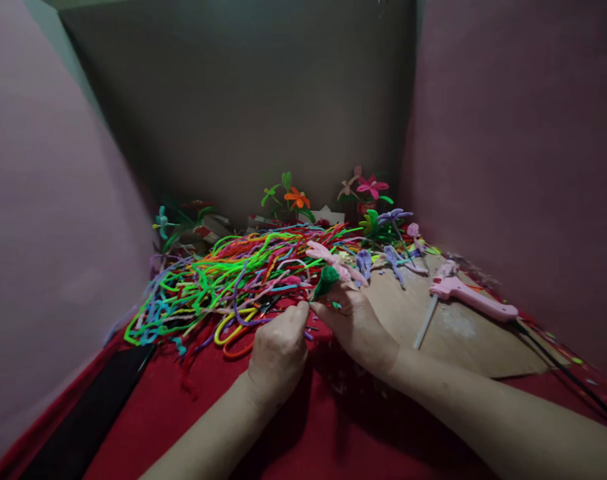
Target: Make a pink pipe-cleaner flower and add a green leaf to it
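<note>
Both hands meet over the red cloth, fingertips together. My left hand [280, 343] is closed in a pinch at the base of a dark green fuzzy leaf [326, 281]. My right hand [356, 327] is also closed, its thumb and fingers pinching around that same leaf just below its wide part. A pale pink pipe cleaner flower [328, 255] shows right behind the leaf; whether it is joined to it I cannot tell. What lies between the fingertips is mostly hidden. Left of my hands, a yellow loop [233, 328] and an orange one lie by the pile.
A heap of coloured pipe cleaners [223, 267] spreads beyond my hands. On the right, a pink glue gun [473, 298] rests on a brown board [398, 313], its cord trailing right. Finished-looking flowers [297, 198] stand at the back. A black strip [93, 413] lies left on red cloth [183, 427].
</note>
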### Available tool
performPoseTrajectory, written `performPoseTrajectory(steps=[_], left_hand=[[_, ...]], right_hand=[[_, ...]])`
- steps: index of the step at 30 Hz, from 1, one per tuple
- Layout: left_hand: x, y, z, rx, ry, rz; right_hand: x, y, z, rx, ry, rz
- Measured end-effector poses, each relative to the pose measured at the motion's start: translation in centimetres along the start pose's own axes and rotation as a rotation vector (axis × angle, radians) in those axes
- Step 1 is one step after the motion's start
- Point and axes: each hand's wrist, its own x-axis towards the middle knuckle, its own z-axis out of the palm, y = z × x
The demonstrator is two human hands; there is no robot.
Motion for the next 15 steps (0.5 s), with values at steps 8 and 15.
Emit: performPoseTrajectory(steps=[8,15], left_hand=[[0.2,0.1,-0.4,-0.175,-0.074,-0.128],[1.7,0.1,-1.1,-0.958,-0.211,-0.636]], right_hand=[[0.5,-0.1,-0.2,0.141,-0.075,0.090],[1.3,-0.2,-0.4,0.395,-0.157,0.134]])
